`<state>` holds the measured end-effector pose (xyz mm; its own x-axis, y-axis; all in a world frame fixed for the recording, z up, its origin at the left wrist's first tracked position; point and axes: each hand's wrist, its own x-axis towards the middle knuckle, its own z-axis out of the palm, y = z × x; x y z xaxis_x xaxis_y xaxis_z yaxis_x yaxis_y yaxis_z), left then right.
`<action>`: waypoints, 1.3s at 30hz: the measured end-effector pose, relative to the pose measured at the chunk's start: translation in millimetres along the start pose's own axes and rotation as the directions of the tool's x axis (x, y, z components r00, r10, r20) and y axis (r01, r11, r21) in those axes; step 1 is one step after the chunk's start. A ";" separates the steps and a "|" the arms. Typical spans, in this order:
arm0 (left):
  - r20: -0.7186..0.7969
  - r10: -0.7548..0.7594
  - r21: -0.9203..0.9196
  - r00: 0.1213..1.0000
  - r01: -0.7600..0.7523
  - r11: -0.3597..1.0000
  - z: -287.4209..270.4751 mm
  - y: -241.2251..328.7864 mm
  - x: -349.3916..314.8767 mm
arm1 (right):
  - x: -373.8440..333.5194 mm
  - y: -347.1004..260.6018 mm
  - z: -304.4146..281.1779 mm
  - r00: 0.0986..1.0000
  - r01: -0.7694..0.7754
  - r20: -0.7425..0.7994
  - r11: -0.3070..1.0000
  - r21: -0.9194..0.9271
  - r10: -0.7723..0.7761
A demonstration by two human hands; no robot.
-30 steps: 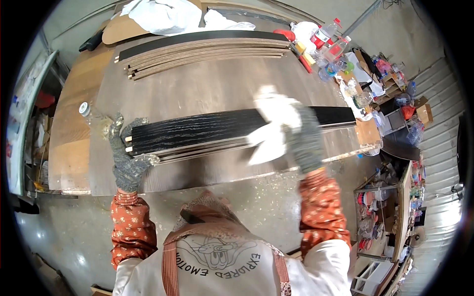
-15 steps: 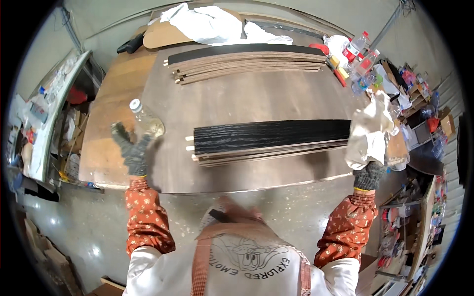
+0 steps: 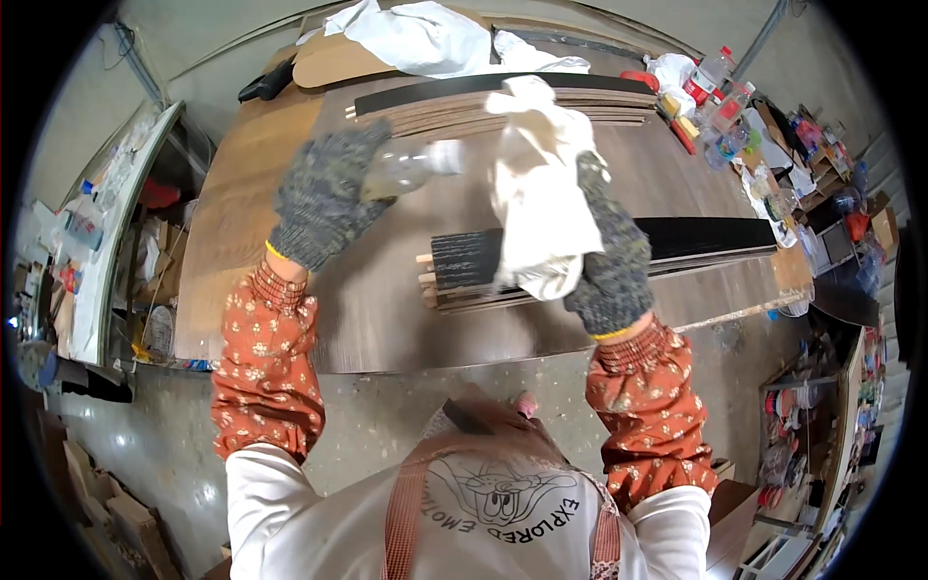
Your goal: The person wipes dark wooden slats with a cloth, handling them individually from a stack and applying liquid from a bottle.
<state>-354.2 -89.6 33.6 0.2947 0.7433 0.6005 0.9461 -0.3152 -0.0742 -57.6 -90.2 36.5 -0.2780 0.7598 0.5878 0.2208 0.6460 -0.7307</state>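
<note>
over the brown tabletop [image 3: 387, 333], left of centre, a clear plastic bottle [image 3: 398, 166] lies sideways in the grip of the left hand [image 3: 329, 198], its base end against the palm side and its white cap [image 3: 447, 157] pointing right, toward a white cloth [image 3: 543, 184]. the gray knit glove's fingers are curled around the bottle, closed to its width. the cloth is bunched in the right hand [image 3: 616, 256], also gloved; it spreads forward and left of the fingers, which are partly hidden behind it, so i cannot tell how tightly they press. below the cloth, a stack of black-faced boards [image 3: 710, 237] runs left to right, partly covered in this view; whether cloth and boards touch is unclear. pale dowels [image 3: 423, 258] stick out of the stack's left end. farther back lies a second board stack [image 3: 435, 111].
</note>
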 end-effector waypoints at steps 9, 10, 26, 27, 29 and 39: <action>-0.154 0.270 0.277 0.950 -0.221 0.935 -20.1 17.1 6.2 | 19.8 5.0 58.8 0.969 0.215 0.013 0.812 -0.543 -0.248; -0.106 0.121 0.096 0.987 -0.111 0.989 -22.0 14.8 -1.4 | 20.3 5.4 66.7 0.950 0.260 -0.020 0.822 -0.506 -0.313; 0.278 -0.698 -0.794 0.660 0.567 0.219 94.4 -12.2 -119.7 | -23.2 12.3 -31.4 0.968 -0.056 0.149 0.750 -0.659 0.204; 0.173 -0.743 -0.673 0.647 0.628 0.391 83.4 -14.9 -124.5 | -26.6 15.1 -34.5 0.983 0.090 0.182 0.754 -0.651 0.040; -0.199 -0.773 -0.512 0.602 0.609 0.606 65.7 -29.3 -147.1 | -31.6 34.6 -15.3 0.992 0.129 0.060 0.803 -0.581 -0.115; 0.163 -0.368 -0.106 0.916 0.387 0.916 11.3 171.8 8.7 | -39.4 96.7 -158.0 0.982 0.177 0.071 0.738 -0.651 -0.173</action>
<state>-187.6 -130.7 17.1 -0.0563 0.8924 0.4477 0.9664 -0.0639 0.2490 122.5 -46.1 -2.4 -0.3772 0.6296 0.6792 0.7227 0.6587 -0.2093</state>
